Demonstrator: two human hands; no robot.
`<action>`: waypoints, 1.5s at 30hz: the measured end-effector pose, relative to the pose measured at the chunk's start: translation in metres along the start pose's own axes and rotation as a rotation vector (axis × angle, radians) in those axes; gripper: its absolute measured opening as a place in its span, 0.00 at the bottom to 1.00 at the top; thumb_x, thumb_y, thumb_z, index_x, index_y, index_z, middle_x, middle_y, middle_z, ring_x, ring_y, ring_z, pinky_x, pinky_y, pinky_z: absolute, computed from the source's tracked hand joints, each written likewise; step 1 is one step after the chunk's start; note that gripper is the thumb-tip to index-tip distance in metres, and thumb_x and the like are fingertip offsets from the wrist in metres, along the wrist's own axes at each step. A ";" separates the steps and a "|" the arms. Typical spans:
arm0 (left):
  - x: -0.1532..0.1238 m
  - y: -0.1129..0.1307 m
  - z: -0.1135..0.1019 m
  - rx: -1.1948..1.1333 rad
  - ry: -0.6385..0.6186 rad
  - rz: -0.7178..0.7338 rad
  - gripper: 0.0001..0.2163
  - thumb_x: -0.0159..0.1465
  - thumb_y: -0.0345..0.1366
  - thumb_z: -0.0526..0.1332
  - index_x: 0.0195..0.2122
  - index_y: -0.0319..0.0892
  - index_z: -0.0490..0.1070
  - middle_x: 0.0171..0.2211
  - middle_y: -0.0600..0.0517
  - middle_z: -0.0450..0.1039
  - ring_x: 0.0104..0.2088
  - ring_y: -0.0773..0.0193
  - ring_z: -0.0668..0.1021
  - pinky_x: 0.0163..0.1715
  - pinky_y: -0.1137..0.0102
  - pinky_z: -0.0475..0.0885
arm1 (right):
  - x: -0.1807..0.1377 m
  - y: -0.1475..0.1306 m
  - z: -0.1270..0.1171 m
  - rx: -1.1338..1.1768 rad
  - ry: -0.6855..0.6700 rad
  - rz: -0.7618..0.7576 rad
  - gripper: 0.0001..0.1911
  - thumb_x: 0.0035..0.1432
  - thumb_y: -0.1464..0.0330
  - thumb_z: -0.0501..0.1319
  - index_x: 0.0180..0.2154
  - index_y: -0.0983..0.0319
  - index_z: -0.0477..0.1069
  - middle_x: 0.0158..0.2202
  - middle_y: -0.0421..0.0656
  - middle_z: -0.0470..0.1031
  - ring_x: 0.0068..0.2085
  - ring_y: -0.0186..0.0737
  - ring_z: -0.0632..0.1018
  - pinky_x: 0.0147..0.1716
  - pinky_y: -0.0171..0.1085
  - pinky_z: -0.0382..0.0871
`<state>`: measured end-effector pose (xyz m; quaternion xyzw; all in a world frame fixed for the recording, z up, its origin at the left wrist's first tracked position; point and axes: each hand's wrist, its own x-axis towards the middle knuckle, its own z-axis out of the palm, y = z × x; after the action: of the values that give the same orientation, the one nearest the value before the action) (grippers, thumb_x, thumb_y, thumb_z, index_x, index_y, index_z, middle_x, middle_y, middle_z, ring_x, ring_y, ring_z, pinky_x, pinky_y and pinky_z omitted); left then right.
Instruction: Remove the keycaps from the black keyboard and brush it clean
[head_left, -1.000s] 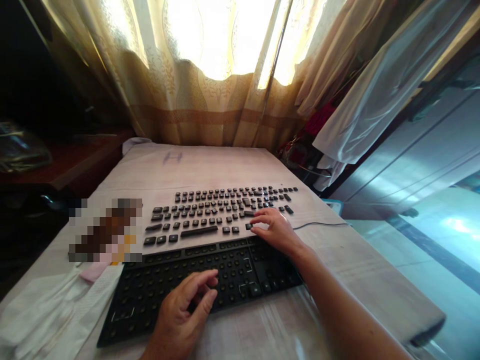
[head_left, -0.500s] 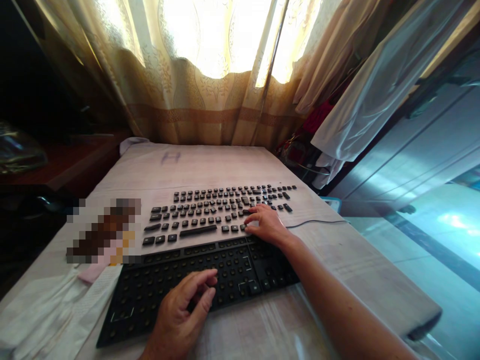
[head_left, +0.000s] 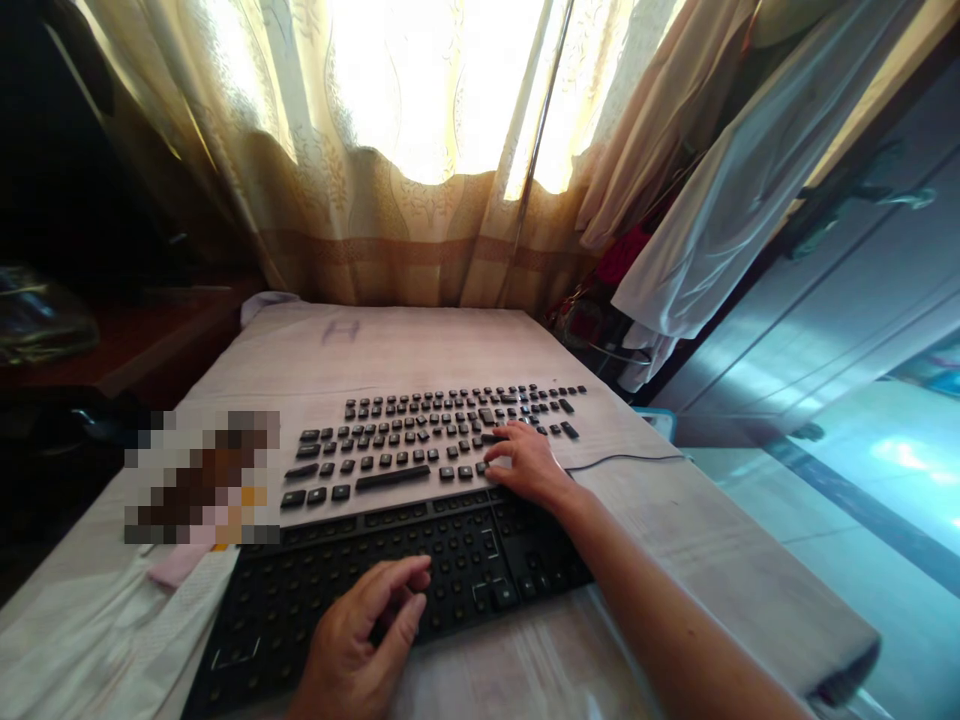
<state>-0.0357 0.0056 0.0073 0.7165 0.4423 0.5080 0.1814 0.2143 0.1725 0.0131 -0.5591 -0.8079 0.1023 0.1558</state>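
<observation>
Black plastic for the keyboard (head_left: 457,560), lying flat near the front of the cloth-covered table (head_left: 420,350), with rows of little bumps on top. Just past it, lots of loose keys (head_left: 423,436) set out in rows. By the thumb of the right hand (head_left: 527,463), one small key (head_left: 481,468), closer to the next key (head_left: 465,472) now than a second ago; so probably a more even row nearest the keyboard. Right hand a bit further left too, thumb and pointing finger spread, thumb seeming to touch the small key, finger by a wider key (head_left: 487,439) one row up; cannot tell how hard the touch. Left hand (head_left: 367,635) much the same as before, well apart from the right one, low over the keyboard, fingers curled, a gap at the thumb, no key to be seen in it. Off to the right, a thin cord (head_left: 622,461). On the left, pink paper (head_left: 184,562) beside a patch too blocky to tell. At the back, a bright curtain (head_left: 420,240); at the right, hanging clothes (head_left: 690,260), a bluish door (head_left: 787,290) and a shiny floor (head_left: 787,490).
</observation>
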 end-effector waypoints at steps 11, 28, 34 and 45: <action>-0.002 -0.005 0.000 -0.005 -0.007 0.029 0.13 0.67 0.35 0.63 0.51 0.54 0.76 0.35 0.57 0.84 0.32 0.69 0.85 0.34 0.81 0.79 | 0.008 0.006 -0.011 0.032 0.057 -0.041 0.14 0.55 0.77 0.63 0.42 0.58 0.79 0.51 0.46 0.80 0.56 0.47 0.76 0.61 0.46 0.65; -0.001 -0.002 0.000 0.008 0.001 0.020 0.12 0.66 0.34 0.63 0.50 0.53 0.77 0.35 0.57 0.83 0.32 0.68 0.85 0.32 0.81 0.79 | -0.012 -0.014 -0.029 -0.017 0.035 0.057 0.13 0.62 0.77 0.57 0.42 0.59 0.78 0.45 0.45 0.83 0.49 0.43 0.80 0.52 0.38 0.68; -0.001 0.000 0.000 0.043 -0.033 0.064 0.09 0.67 0.32 0.61 0.47 0.48 0.78 0.34 0.55 0.83 0.33 0.68 0.85 0.34 0.78 0.79 | -0.068 -0.016 -0.050 -0.080 0.014 0.179 0.12 0.65 0.69 0.58 0.45 0.58 0.78 0.44 0.46 0.83 0.45 0.46 0.81 0.45 0.40 0.70; -0.009 0.003 0.013 0.322 -0.087 0.285 0.08 0.70 0.33 0.58 0.44 0.44 0.78 0.35 0.50 0.83 0.35 0.61 0.84 0.38 0.67 0.79 | -0.134 -0.012 -0.050 -0.227 -0.103 0.360 0.11 0.60 0.68 0.64 0.45 0.58 0.78 0.44 0.49 0.81 0.44 0.51 0.82 0.41 0.41 0.70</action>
<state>-0.0236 -0.0013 -0.0012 0.8129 0.4034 0.4199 0.0100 0.2661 0.0424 0.0447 -0.7024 -0.7081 0.0655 0.0298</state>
